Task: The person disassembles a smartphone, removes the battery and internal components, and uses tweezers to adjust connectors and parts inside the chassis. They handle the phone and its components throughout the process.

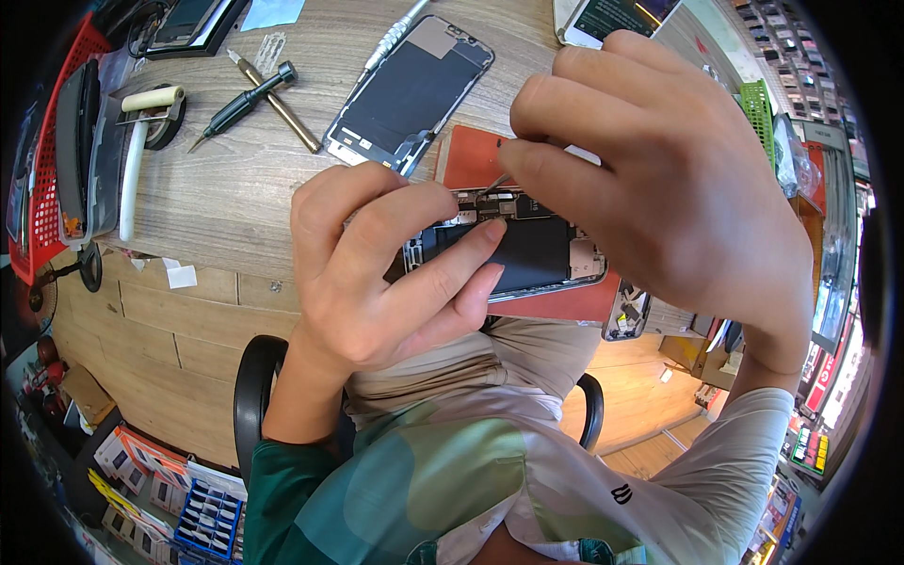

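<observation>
An opened phone body with a black battery and exposed board lies over a red-brown mat. My left hand grips the phone's left part, its index fingertip on the board near the battery. Above the phone's right half, my right hand is closed round thin metal tweezers, whose tip reaches the board near the upper edge. A detached screen lies face down behind my left hand. A small case with parts sits at the mat's right, partly hidden.
A screwdriver crosses a metal pen-like tool on the wooden desk. A roller, plastic containers and red basket stand left; a white phone and green basket are behind right. Chair armrests flank me.
</observation>
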The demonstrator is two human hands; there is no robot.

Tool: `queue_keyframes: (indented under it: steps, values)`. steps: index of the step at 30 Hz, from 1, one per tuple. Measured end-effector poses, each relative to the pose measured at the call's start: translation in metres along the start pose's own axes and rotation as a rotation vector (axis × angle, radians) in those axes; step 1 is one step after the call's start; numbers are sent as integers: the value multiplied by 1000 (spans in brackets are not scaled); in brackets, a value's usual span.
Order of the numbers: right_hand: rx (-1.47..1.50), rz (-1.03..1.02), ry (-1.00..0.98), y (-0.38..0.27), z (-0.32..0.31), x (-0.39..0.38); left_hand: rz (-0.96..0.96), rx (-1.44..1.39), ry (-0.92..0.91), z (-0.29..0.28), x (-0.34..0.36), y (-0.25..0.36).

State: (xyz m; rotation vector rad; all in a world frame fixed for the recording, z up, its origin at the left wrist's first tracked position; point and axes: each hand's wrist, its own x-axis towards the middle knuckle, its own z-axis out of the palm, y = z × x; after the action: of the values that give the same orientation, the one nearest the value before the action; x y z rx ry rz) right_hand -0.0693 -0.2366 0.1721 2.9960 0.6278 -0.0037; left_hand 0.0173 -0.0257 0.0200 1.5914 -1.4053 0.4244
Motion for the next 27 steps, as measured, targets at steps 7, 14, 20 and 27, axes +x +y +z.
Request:
queue_keyframes:
  steps: [7, 14, 20, 27]
  values:
    - [-105, -63, 275, -12, 19, -7, -19, -18, 2, 0, 3, 2]
    - [57, 27, 326, -30, 19, -6, -19, -19, 16, 0, 3, 3]
    - [-45, -67, 73, -6, 4, 1, -34, 23, -46, -6, 5, 4]
    - [-5, -118, 87, 10, 8, 1, -36, 24, -69, -7, 5, 6]
